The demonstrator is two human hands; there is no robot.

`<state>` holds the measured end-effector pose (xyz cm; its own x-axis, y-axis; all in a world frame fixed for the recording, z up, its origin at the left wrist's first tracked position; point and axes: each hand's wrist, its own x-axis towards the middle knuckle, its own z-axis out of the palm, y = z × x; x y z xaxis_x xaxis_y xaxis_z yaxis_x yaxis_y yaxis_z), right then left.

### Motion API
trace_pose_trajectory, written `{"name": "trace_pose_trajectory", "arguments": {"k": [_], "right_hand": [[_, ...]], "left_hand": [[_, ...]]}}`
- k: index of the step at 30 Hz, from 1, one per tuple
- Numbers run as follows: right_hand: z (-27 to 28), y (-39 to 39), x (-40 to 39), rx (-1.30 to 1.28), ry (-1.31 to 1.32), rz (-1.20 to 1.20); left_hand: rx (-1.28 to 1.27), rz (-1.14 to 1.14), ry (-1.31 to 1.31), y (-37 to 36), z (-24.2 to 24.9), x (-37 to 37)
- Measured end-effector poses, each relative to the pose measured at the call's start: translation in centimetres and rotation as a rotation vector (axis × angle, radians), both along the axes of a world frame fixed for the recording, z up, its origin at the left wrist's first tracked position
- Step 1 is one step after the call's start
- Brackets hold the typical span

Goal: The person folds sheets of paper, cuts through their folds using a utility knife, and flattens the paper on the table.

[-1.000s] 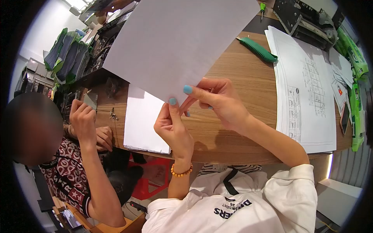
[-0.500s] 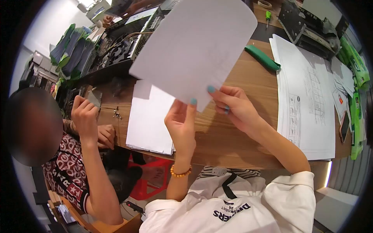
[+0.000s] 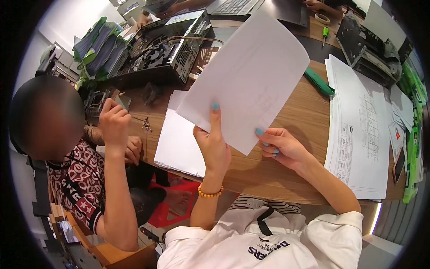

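Your left hand (image 3: pixel 214 145) and right hand (image 3: pixel 283 145) are pinching the paper sheet (image 3: pixel 244 80). Left of your grip, white papers (image 3: pixel 180 145) are lying.

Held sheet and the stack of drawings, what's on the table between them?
In the head view, a green tool lies between the held sheet and the stack of drawings; below it, bare tabletop shows down to the right hand.

nails (image 3: pixel 215 106) are showing light-blue polish | orange bracelet (image 3: pixel 210 193) is circling below left hand (image 3: pixel 215 148) | white shirt (image 3: pixel 324 237) is bearing dark lettering (image 3: pixel 268 250)
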<state>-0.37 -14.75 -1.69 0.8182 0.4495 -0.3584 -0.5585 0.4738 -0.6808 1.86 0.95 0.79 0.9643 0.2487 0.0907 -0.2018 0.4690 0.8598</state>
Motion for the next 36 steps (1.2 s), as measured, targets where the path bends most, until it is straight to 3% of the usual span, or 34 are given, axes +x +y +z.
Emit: {"name": "trace_pose_trajectory", "arguments": {"k": [13, 14, 16, 22, 24, 31, 36], "right_hand": [[0.5, -0.2, -0.3, -0.013, -0.053, -0.011], [0.9, -0.1, -0.3, -0.001, -0.049, -0.016], [1.4, 0.0, -0.2, 0.002, -0.051, -0.053], [1.3, 1.3, -0.9, 0.065, -0.067, -0.261], [1.5, 1.5, -1.0, 0.059, -0.075, -0.333], [2.0, -0.4, 0.0, 0.088, -0.044, -0.488], [2.8, -2.8, 1.7, 0.037, -0.067, -0.636]], "left_hand": [[-0.025, -0.058, -0.005, 0.3, -0.4, -0.5], [0.074, -0.141, 0.075, 0.9, -1.2, -0.8], [0.177, -0.244, 0.151, 1.0, -1.8, -1.4], [0.25, -0.109, 0.082, -1.0, -0.8, -2.5], [0.131, -0.05, 0.077, -1.5, -0.8, -2.6], [0.068, -0.185, 0.134, -0.9, -1.0, -3.5], [0.099, -0.076, 0.139, -0.7, -1.7, -4.9]]}}
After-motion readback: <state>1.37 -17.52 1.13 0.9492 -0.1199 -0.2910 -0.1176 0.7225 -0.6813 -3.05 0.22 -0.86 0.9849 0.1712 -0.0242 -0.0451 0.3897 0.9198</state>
